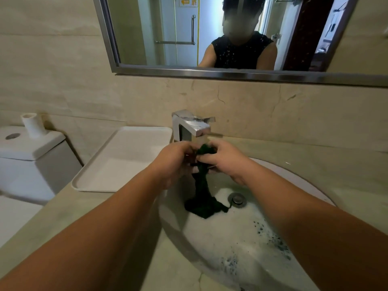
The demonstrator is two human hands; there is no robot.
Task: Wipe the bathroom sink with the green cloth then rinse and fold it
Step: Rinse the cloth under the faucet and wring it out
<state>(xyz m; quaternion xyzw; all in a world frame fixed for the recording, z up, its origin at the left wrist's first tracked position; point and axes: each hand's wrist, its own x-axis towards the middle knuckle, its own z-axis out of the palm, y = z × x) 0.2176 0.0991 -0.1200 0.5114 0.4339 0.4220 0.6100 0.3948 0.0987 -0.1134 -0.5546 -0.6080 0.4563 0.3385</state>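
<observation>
Bare arms are met first, the left forearm [100,227] and the right forearm [315,217] brought in from the bottom corners and angled together over the basin. Beneath them the round white sink [178,227] is seen holding a blanket of white foam [226,234] across its near floor, flecked with dark green specks toward the right wall. Further in, the metal drain [237,199] is ringed by suds, and just to its left the lower end of the green cloth [202,206] is pooled on the basin floor, wet and very dark. From there the cloth is drawn up as a twisted rope to a bunched top, and that top is gripped from both sides: the left hand [174,160] is curled round it, and it is pinched by the thumb and fingers of the right hand [224,158], right under the spout. Open room is left in the right half of the bowl and along the beige stone counter [346,164]. Behind the hands a square chrome faucet [192,124] is set at the sink's back edge; whether water is running cannot be told for sure. To the left a shallow white rectangular tray [126,156] is laid on the counter, and past it a toilet tank [35,164] is topped by a short white tube [32,124]. Farthest back, a steel-framed mirror [210,38] is hung on the beige tiled wall.
</observation>
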